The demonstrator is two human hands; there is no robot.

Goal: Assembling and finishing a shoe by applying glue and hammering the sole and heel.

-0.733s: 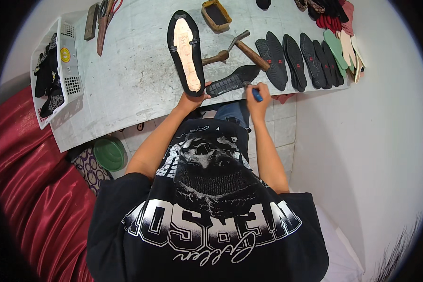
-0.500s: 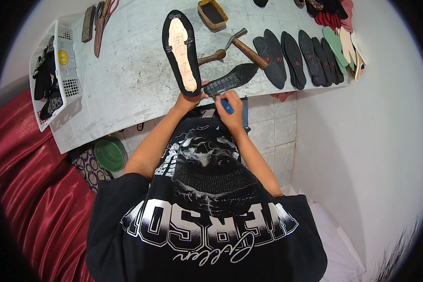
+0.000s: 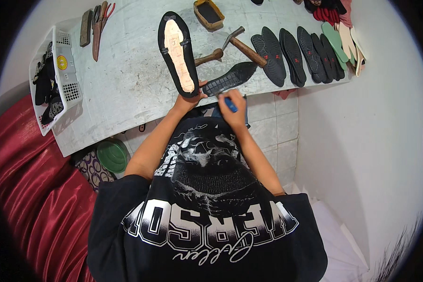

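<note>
My left hand (image 3: pixel 189 101) is closed around the lower end of a black shoe (image 3: pixel 163 41), which is held up with its pale, unsoled bottom showing. Its fingertips reach the near end of a black shoe sole (image 3: pixel 231 78) lying on the table's front edge. Closed around a blue-handled tool (image 3: pixel 230 105), my right hand (image 3: pixel 237 107) is just in front of that sole. The tool's working end points at the sole's near edge and is too small to make out.
Beyond the sole lie a hammer (image 3: pixel 249 51) and another wooden handle (image 3: pixel 209 58), near an open tan container (image 3: pixel 198 13). Several black soles (image 3: pixel 273 61) line the right, beside green and cream insoles (image 3: pixel 332 43). A white basket (image 3: pixel 58 89) and pincers (image 3: pixel 97 37) are at left.
My right hand and the blue-handled tool have shifted slightly right along the sole's near edge. My left hand keeps its hold on the shoe. The whole view has turned a little.
</note>
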